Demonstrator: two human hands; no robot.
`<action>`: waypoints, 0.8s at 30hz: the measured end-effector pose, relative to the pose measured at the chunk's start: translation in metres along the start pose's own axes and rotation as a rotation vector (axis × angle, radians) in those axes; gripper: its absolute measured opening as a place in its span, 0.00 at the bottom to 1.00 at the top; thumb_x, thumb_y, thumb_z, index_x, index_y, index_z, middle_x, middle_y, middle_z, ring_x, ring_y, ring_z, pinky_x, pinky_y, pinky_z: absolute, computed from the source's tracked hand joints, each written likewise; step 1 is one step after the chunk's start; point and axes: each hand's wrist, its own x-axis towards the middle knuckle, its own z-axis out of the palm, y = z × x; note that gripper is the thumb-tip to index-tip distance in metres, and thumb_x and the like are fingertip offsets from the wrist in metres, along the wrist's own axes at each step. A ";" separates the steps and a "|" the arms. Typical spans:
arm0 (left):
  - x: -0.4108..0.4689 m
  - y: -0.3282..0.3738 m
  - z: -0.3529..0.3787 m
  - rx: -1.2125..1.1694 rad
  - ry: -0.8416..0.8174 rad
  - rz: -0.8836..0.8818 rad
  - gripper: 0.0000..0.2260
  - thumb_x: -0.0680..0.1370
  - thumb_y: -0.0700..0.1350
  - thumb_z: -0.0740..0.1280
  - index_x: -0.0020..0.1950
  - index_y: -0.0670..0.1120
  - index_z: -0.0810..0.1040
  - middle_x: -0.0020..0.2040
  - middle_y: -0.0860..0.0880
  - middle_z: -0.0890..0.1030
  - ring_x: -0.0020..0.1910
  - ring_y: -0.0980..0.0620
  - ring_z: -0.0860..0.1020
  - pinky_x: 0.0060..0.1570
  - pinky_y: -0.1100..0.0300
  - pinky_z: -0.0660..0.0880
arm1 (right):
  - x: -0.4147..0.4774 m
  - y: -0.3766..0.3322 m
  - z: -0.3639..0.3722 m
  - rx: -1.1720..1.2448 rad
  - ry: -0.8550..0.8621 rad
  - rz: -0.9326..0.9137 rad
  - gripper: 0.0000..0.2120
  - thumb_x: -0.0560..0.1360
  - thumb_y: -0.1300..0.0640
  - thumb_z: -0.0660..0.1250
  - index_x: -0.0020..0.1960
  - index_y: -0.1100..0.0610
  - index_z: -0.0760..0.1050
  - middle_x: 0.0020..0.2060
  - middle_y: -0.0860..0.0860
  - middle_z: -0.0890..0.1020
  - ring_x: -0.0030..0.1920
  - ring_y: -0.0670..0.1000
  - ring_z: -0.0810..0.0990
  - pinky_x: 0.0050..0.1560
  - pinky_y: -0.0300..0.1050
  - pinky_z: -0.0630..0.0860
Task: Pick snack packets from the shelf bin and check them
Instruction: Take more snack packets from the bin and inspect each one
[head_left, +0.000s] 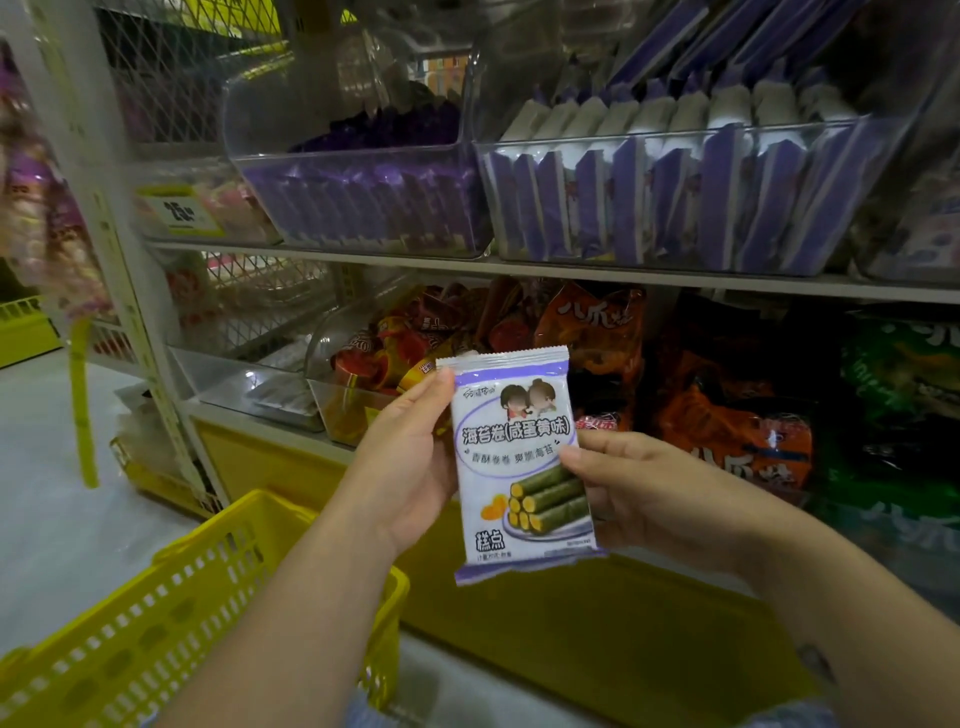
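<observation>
At the centre of the frame, both hands are clamped on 1 purple-and-white seaweed roll packet (522, 465), the left hand (408, 467) pinching its upper left edge and the right hand (631, 486) its right side, so the printed front faces up for reading. It sits below the clear shelf bin (691, 197) at upper right, packed with matching packets. A yellow basket (171, 613) waits at lower left, likely for checked packets.

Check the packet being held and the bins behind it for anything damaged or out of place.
Nothing stands out. The snack packet, held by the left hand and right hand, looks sealed and untorn. Packets stand in rows in the clear bin above.
</observation>
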 end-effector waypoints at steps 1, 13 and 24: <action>0.000 0.001 -0.002 0.036 -0.034 -0.029 0.14 0.79 0.50 0.61 0.59 0.45 0.80 0.55 0.41 0.84 0.54 0.41 0.83 0.48 0.41 0.81 | 0.000 -0.001 0.001 0.049 0.022 0.002 0.17 0.77 0.51 0.63 0.61 0.59 0.77 0.56 0.59 0.83 0.54 0.55 0.83 0.49 0.45 0.82; -0.005 0.003 -0.008 0.108 -0.388 -0.263 0.22 0.75 0.38 0.64 0.69 0.45 0.71 0.61 0.40 0.81 0.54 0.44 0.82 0.48 0.52 0.82 | 0.000 -0.007 -0.003 0.129 0.178 -0.014 0.21 0.74 0.50 0.62 0.62 0.61 0.76 0.56 0.59 0.83 0.56 0.56 0.82 0.51 0.49 0.82; -0.016 -0.018 0.027 0.584 -0.178 0.250 0.25 0.76 0.62 0.62 0.73 0.66 0.60 0.78 0.59 0.58 0.76 0.61 0.57 0.74 0.52 0.60 | 0.014 0.002 0.020 -0.111 0.370 -0.415 0.23 0.72 0.43 0.63 0.65 0.46 0.74 0.56 0.47 0.84 0.54 0.49 0.83 0.47 0.46 0.82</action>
